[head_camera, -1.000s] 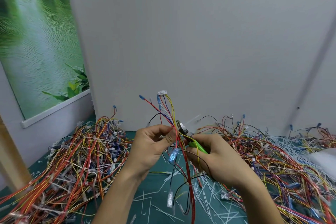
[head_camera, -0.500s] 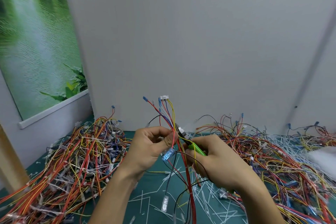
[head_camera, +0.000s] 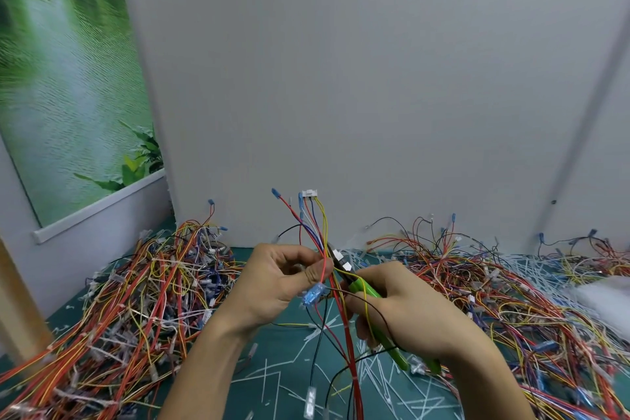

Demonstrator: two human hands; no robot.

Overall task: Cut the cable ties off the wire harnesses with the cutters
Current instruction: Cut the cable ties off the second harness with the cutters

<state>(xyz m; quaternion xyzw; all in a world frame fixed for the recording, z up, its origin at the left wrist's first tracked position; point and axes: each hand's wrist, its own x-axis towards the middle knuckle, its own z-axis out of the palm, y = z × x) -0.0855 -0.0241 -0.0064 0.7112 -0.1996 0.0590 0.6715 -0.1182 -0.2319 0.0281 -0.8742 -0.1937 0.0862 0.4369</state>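
My left hand [head_camera: 283, 283] pinches a wire harness [head_camera: 312, 225] of red, blue, yellow and white wires between thumb and fingers, holding it upright above the table. A white connector tops it and a blue terminal hangs just under my thumb. My right hand [head_camera: 412, 314] grips the green-handled cutters [head_camera: 366, 293]. Their dark jaws point up and left and sit against the bundle right beside my left thumb. Whether a cable tie lies between the jaws is hidden by the wires.
A large heap of harnesses [head_camera: 129, 303] fills the left of the green mat [head_camera: 289, 368]. Another heap [head_camera: 504, 300] covers the right. Cut white ties [head_camera: 381, 382] litter the mat below my hands. A grey wall [head_camera: 341, 95] stands close behind.
The camera has tilted up a little, so hands and heaps sit lower in view. The cutter jaws stay at the bundle and both grips are unchanged.
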